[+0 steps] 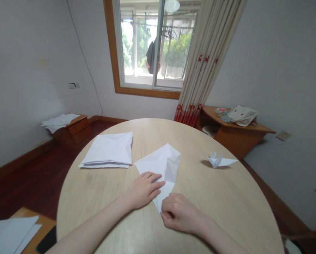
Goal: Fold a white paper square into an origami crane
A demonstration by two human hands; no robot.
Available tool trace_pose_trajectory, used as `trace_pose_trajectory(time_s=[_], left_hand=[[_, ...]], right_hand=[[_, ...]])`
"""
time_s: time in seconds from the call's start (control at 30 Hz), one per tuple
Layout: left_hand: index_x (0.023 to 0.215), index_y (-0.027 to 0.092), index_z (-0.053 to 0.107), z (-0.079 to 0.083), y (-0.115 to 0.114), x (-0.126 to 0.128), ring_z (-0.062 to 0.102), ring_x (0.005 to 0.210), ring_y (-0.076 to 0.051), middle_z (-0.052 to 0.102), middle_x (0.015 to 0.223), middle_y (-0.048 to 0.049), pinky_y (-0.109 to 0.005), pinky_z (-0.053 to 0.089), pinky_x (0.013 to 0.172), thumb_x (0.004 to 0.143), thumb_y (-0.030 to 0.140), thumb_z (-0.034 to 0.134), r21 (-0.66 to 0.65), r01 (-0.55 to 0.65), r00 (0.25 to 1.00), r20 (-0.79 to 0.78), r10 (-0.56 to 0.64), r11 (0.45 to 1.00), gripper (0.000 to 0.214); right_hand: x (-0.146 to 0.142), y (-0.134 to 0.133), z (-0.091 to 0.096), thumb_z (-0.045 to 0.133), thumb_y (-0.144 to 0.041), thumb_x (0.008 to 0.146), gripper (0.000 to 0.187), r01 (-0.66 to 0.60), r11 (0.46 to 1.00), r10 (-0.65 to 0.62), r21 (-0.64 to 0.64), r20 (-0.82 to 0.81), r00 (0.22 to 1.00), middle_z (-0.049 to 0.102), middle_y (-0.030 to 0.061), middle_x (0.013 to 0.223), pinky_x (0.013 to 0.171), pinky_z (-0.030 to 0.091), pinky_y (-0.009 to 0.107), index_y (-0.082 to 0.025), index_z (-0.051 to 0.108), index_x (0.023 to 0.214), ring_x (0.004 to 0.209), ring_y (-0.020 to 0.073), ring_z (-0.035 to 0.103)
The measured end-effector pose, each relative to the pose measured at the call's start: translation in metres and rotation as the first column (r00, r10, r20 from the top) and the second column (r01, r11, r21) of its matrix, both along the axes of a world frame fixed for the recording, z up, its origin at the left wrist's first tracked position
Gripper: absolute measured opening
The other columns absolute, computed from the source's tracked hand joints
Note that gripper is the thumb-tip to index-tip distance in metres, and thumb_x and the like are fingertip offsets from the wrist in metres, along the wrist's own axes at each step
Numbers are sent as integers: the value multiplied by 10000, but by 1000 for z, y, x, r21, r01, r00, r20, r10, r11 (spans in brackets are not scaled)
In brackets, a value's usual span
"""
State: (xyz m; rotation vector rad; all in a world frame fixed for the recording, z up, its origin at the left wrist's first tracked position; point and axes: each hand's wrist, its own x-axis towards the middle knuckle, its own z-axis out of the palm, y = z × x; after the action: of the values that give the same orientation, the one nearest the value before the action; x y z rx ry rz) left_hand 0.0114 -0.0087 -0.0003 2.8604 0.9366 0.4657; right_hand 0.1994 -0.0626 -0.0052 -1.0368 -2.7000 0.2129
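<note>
A partly folded sheet of white paper [158, 158] lies on the round wooden table in front of me, with creases and a folded flap on its right side. My left hand [147, 188] rests flat on its lower left part, fingers stretched toward the right. At the paper's narrow near corner, my right hand [177, 213] is closed, its curled fingers on the right edge of that corner. The fingertips of this hand are partly hidden. To the right stands a folded white paper crane [216, 161], apart from both hands.
A stack of white paper [109, 150] sits at the table's left. Around the round table [221, 211] are a small drawer cabinet [80, 132] with papers, a corner shelf [242, 132] holding a cloth bag, and more white sheets [11, 234] at the lower left.
</note>
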Motion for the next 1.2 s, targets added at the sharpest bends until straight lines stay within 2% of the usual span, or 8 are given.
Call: trace_pose_trajectory(time_s=[0.1,0.2,0.43,0.6,0.8,0.93,1.03,1.2], left_hand=[[1260,241,556,1,-1,0,513,1147,-236,550,1325,-57,-419,425,993,960,277,473,-8,-1,1000,-5,1,1000,314],[1257,227,552,1,-2,1,503,1192,-228,550,1323,-73,-465,338,1080,972,293,457,-15,-1,1000,-1,1,1000,307],[1261,189,517,0,-6,2,452,1287,-263,541,1348,-95,-523,172,1154,938,430,504,-68,-7,1000,19,9,998,404],[1298,153,426,5,-11,5,477,1272,-271,560,1308,-146,-525,157,1161,814,513,635,-139,-8,995,95,22,990,639],[1295,133,424,11,-16,7,486,1265,-286,559,1302,-179,-516,184,1157,726,462,723,-219,38,995,99,-17,975,723],[1257,150,487,12,-17,6,480,1271,-281,548,1330,-153,-502,206,1154,726,407,726,-240,112,989,124,-84,964,637],[1288,141,494,11,-18,5,457,1293,-276,520,1368,-145,-496,202,1155,728,402,726,-231,144,986,112,-121,962,659],[1334,145,484,9,-17,2,422,1322,-280,496,1399,-122,-518,130,1166,734,509,696,-228,192,980,97,-174,955,733]], right_hand=[[2,1,-3,503,-79,745,205,-33,996,35,85,-23,999,586,-25,583,611,338,253,-191,511,574,545,112,484],[6,5,-4,454,-115,820,236,-45,979,59,200,-65,996,575,-6,597,609,328,267,-191,525,608,565,125,487],[22,19,8,367,-204,962,331,81,956,-27,283,-191,981,593,28,659,627,368,286,-180,563,696,641,160,507],[36,27,13,414,-180,949,198,161,927,-63,339,-282,957,670,75,915,768,432,327,-180,612,963,855,196,563],[48,33,14,489,-172,923,284,209,857,-93,471,-258,962,649,73,1189,943,350,419,-246,577,1182,1120,239,518],[53,36,15,499,-188,935,234,192,860,-91,472,-228,969,683,43,1146,1008,244,440,-252,605,1133,1128,224,544],[55,38,14,481,-187,950,187,207,871,-92,446,-265,960,726,19,999,1005,209,444,-254,637,1029,1063,211,593],[58,38,15,469,-172,954,182,170,909,-85,380,-230,969,734,5,859,983,195,455,-236,637,923,1009,210,623]])
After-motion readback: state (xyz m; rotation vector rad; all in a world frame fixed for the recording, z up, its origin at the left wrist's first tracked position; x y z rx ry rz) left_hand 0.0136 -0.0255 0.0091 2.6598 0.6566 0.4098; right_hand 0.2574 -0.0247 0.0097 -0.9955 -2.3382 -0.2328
